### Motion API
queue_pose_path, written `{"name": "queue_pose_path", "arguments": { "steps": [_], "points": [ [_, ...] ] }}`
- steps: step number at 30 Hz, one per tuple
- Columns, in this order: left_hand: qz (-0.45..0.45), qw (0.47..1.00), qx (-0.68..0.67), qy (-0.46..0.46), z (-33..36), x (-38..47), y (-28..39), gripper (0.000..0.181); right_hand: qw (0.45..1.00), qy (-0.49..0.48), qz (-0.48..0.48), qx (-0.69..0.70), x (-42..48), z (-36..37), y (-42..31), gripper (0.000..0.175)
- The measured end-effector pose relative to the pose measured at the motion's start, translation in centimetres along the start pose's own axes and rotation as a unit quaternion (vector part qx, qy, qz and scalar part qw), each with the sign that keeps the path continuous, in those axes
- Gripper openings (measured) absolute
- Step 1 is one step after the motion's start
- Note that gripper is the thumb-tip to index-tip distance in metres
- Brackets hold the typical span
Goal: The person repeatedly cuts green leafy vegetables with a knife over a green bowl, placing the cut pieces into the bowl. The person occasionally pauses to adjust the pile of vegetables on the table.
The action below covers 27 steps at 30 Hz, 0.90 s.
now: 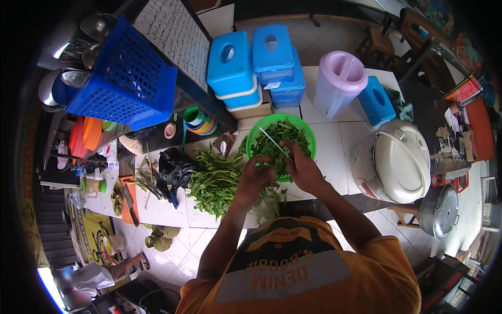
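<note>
A knife (270, 137) with a thin pale blade is gripped in my right hand (301, 169), over the near right side of a green plastic basket (311, 139). Cut green leaves (284, 131) fill much of that basket. My left hand (255, 177) hovers at its near left rim with curled fingers; whether anything is between them I cannot make out. Left of this hand, a heap of long-stemmed leafy greens (215, 180) lies on the white tiled table (329, 149). Loose leafy stems (270, 202) lie close to my body, partly under my left wrist.
Blue tissue boxes (229, 62) and a lilac-lidded pitcher (341, 82) stand behind the basket. A rice cooker (400, 161) is at right. Leftward are a black plastic bag (176, 167), an orange cutting board (129, 196) with another knife (130, 204), and a blue crate (129, 78). A person (90, 276) is far left.
</note>
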<state>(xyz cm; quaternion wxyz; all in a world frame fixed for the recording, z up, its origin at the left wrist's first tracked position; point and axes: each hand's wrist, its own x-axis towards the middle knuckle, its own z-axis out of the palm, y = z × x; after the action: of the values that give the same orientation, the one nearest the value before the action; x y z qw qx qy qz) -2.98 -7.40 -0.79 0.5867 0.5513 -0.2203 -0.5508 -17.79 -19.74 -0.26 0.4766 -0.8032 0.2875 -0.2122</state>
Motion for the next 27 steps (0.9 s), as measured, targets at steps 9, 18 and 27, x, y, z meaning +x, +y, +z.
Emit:
{"name": "queue_pose_path", "arguments": {
  "steps": [9,18,27],
  "points": [
    [0.014,0.998,0.046,-0.030,0.1,1.0,-0.1,0.054,0.994,-0.057,-0.035,-0.081,-1.9,2.7,3.0,0.042],
    [0.090,0.992,-0.014,0.089,0.1,3.2,0.5,0.049,0.992,0.062,0.074,0.075,-0.5,0.0,-0.3,0.033],
    [0.104,0.976,-0.151,0.120,2.8,2.5,-0.5,0.036,0.996,0.048,0.068,-0.020,-2.6,1.3,-1.5,0.032]
  ]
}}
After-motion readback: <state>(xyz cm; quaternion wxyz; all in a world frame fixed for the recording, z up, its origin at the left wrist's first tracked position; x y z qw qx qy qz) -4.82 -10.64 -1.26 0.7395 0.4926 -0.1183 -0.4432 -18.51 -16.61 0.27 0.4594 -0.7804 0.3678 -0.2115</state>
